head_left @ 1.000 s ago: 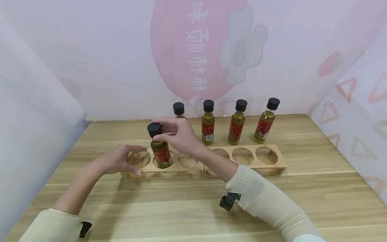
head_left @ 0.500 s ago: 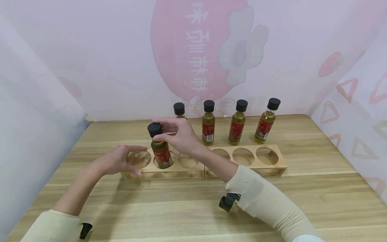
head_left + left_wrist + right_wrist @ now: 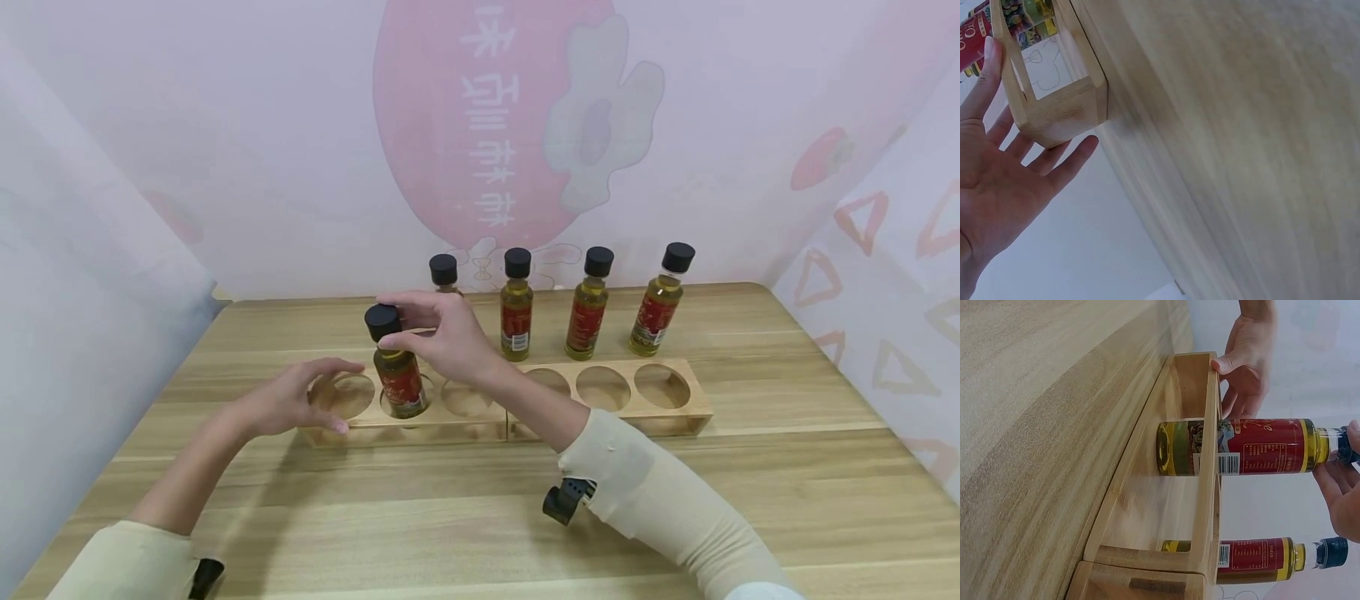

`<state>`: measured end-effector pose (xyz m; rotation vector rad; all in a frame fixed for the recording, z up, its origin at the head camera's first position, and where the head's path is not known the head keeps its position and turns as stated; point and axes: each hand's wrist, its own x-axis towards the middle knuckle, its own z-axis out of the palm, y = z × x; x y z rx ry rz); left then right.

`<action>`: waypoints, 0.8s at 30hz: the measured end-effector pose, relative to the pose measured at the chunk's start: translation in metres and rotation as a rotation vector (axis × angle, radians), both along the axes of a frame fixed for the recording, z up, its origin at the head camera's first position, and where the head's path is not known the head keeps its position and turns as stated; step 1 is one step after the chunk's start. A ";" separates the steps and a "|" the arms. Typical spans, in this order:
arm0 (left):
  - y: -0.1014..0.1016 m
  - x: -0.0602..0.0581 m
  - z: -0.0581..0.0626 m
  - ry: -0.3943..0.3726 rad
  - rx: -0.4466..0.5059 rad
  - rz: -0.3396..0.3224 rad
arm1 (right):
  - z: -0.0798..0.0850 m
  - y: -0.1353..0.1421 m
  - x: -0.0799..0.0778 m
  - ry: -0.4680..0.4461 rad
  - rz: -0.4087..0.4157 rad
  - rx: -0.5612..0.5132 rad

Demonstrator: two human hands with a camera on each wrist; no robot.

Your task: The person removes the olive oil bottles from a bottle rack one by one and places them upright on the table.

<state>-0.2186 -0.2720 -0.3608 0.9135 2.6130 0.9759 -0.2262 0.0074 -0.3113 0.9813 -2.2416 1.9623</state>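
In the head view, my right hand (image 3: 453, 337) pinches the black cap and neck of an olive oil bottle (image 3: 402, 385) with a red label. That bottle stands through the second hole from the left of a wooden bottle rack (image 3: 472, 421). Its base is low inside the rack in the right wrist view. My left hand (image 3: 288, 398) spans the rack's left end, thumb at the front edge and fingers at the back. The left wrist view shows the thumb on the rack's top board (image 3: 1005, 59) and the other fingers spread beside its end.
Behind the rack stand several more oil bottles (image 3: 516, 321) in a row, the leftmost partly hidden by my right hand. A second rack section (image 3: 630, 408) with round holes adjoins on the right. The wood-grain table (image 3: 450, 517) ends at a printed cloth backdrop (image 3: 300, 150).
Hardly anything differs. My left hand shifts very slightly on the rack's end; the right hand and its bottle stay in place.
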 end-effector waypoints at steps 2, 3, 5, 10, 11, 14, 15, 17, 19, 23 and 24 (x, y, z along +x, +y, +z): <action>-0.001 0.000 -0.001 -0.013 0.013 -0.003 | 0.000 0.000 0.000 -0.003 -0.004 0.001; -0.001 0.000 -0.002 -0.018 0.020 -0.004 | 0.001 0.000 0.001 -0.002 -0.007 0.002; -0.002 0.000 -0.003 -0.042 0.038 0.000 | 0.001 0.000 0.001 -0.001 -0.014 0.002; -0.005 0.000 -0.007 -0.125 0.087 0.032 | 0.000 0.000 0.000 0.014 -0.019 -0.002; -0.006 0.000 -0.008 -0.135 0.092 0.039 | 0.001 0.000 0.000 0.018 -0.017 -0.001; -0.008 0.000 -0.010 -0.140 0.100 0.046 | 0.001 -0.001 0.000 0.027 -0.012 -0.001; -0.008 0.000 -0.010 -0.138 0.103 0.044 | 0.001 -0.001 0.000 0.028 -0.011 -0.002; -0.008 -0.001 -0.011 -0.134 0.105 0.041 | 0.001 -0.001 0.000 0.032 -0.012 -0.003; -0.008 -0.001 -0.011 -0.134 0.105 0.038 | 0.002 -0.001 0.000 0.034 -0.015 -0.003; -0.008 -0.002 -0.011 -0.141 0.098 0.041 | 0.003 -0.001 0.000 0.034 -0.025 0.004; -0.008 -0.002 -0.011 -0.143 0.097 0.041 | 0.003 -0.001 0.001 0.033 -0.028 0.005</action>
